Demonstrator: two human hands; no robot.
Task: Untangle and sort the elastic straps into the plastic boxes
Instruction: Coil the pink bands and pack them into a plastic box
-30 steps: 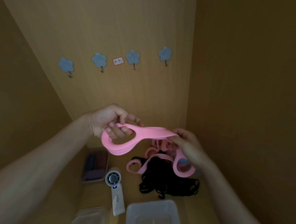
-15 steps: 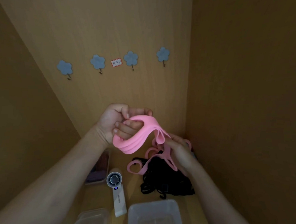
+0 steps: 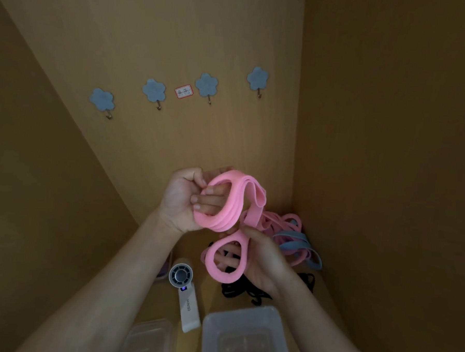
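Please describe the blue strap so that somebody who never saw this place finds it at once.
Look into the corner where the back wall meets the right wall. A heap of straps lies there, beyond the right hand. Among the pink loops, it is the only light blue strap.

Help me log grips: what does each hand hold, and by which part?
One pink strap: left hand grips its coiled upper loops, right hand holds its lower loop.

Four hooks (image 3: 154,91), two clear boxes (image 3: 246,311), one fan (image 3: 181,276)
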